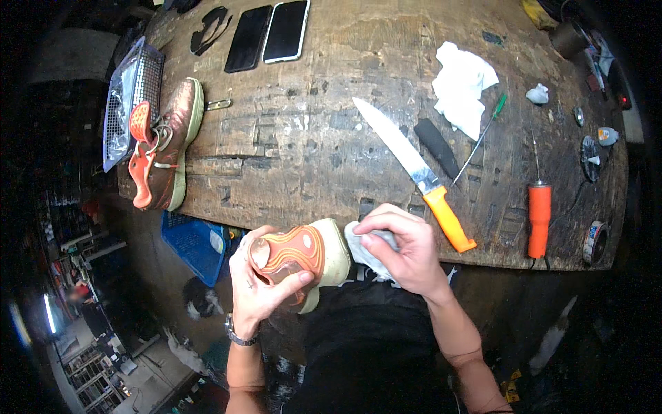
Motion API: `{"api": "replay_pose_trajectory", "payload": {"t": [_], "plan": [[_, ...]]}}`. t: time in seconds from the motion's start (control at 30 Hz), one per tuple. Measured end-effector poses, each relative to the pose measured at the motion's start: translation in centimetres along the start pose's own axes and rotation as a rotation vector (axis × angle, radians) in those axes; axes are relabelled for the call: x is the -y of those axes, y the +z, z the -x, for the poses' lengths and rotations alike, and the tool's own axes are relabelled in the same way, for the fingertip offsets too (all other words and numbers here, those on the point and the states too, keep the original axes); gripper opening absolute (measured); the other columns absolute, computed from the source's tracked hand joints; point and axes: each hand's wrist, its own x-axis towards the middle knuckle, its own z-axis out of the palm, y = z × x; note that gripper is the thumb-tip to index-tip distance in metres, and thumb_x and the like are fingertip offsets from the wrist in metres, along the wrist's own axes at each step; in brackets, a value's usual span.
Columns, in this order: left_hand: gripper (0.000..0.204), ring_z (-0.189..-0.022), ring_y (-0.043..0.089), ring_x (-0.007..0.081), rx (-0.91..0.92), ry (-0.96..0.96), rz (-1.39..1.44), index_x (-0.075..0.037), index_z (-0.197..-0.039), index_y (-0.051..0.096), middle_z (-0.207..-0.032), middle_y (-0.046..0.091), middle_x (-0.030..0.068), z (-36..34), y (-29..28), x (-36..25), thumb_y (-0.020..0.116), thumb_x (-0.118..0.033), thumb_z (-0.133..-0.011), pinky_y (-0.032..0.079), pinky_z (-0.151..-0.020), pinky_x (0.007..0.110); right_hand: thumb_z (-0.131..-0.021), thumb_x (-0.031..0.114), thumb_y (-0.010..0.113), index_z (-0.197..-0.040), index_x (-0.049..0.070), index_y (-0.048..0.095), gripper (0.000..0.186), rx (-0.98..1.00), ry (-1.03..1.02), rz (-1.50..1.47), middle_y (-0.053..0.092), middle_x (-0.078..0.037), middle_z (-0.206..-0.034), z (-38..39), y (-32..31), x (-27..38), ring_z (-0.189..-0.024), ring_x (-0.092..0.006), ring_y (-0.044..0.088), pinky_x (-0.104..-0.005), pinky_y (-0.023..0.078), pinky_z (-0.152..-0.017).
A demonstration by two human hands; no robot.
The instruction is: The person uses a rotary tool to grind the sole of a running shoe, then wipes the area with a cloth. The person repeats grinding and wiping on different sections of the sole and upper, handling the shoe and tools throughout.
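Observation:
Just off the table's near edge, my left hand [249,293] grips a shoe [334,254] with an orange, wavy-striped heel and a thick cream sole; the thumb presses on the upper. Between the thumb and fingers of my right hand [414,254] is a pale grey cloth [364,254], bunched up close beside the sole. Whether cloth and sole touch I cannot tell. A similar brown and orange shoe [181,131] with loose laces lies on its side at the table's left, an orange insole piece [141,172] against it.
On the worn wooden table [289,152] lie a large orange-handled knife [396,141], a black strip [436,148], a green-handled thin tool [483,138], white cloth [462,83], an orange corded tool [540,217], a tape roll [595,243] and two phones [248,38]. A blue basket [193,245] stands below, left.

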Motion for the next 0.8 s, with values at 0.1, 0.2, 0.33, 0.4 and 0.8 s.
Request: {"api": "replay_pose_trajectory", "payload": {"t": [0.1, 0.2, 0.33, 0.4, 0.8], "plan": [[0.081, -0.102, 0.069, 0.0187, -0.026, 0.001, 0.087, 0.007, -0.123, 0.061, -0.112, 0.071, 0.0127, -0.1, 0.4, 0.6, 0.102, -0.027, -0.062, 0.055, -0.094, 0.034, -0.095, 0.005, 0.071, -0.103, -0.003, 0.071, 0.011, 0.024, 0.055, -0.057, 0.071, -0.013, -0.097, -1.0, 1.5, -0.8, -0.094, -0.0235, 0.07, -0.0335, 0.054, -0.085], [0.082, -0.101, 0.069, 0.0192, -0.042, 0.046, 0.049, 0.007, -0.124, 0.061, -0.111, 0.071, 0.0128, 0.0, 0.7, 0.7, 0.102, -0.027, -0.062, 0.056, -0.093, 0.034, -0.097, -0.003, 0.069, -0.102, -0.004, 0.072, 0.006, 0.042, 0.275, -0.257, 0.065, -0.011, -0.109, -1.7, 2.5, -2.0, -0.104, -0.0173, 0.064, -0.0314, 0.051, -0.093], [0.082, -0.1, 0.07, 0.0206, -0.059, 0.046, 0.017, 0.007, -0.121, 0.063, -0.11, 0.071, 0.0135, -0.1, 0.8, 0.7, 0.102, -0.032, -0.061, 0.056, -0.093, 0.035, -0.093, -0.001, 0.075, -0.101, -0.004, 0.074, 0.009, 0.038, 0.109, -0.076, 0.067, -0.013, -0.105, -1.5, 2.8, -1.8, -0.1, -0.0192, 0.067, -0.0316, 0.053, -0.088], [0.082, -0.099, 0.07, 0.0214, -0.058, 0.046, -0.01, 0.007, -0.12, 0.064, -0.109, 0.071, 0.0137, -0.2, 0.7, 0.8, 0.102, -0.036, -0.06, 0.056, -0.092, 0.035, -0.089, 0.0, 0.077, -0.099, -0.003, 0.075, 0.01, -0.026, 0.017, 0.084, 0.068, -0.014, -0.101, -0.2, 2.9, -0.3, -0.093, -0.021, 0.069, -0.0322, 0.054, -0.082], [0.09, -0.104, 0.066, 0.0212, -0.115, 0.075, 0.076, 0.006, -0.128, 0.058, -0.114, 0.066, 0.0108, 0.1, 1.0, 2.5, 0.098, -0.04, -0.063, 0.054, -0.095, 0.036, -0.092, 0.003, 0.068, -0.086, -0.001, 0.061, 0.01, -0.261, -0.04, 0.017, 0.061, -0.016, -0.084, -0.6, 5.3, -0.8, -0.079, -0.0369, 0.063, -0.0441, 0.05, -0.07]]}}
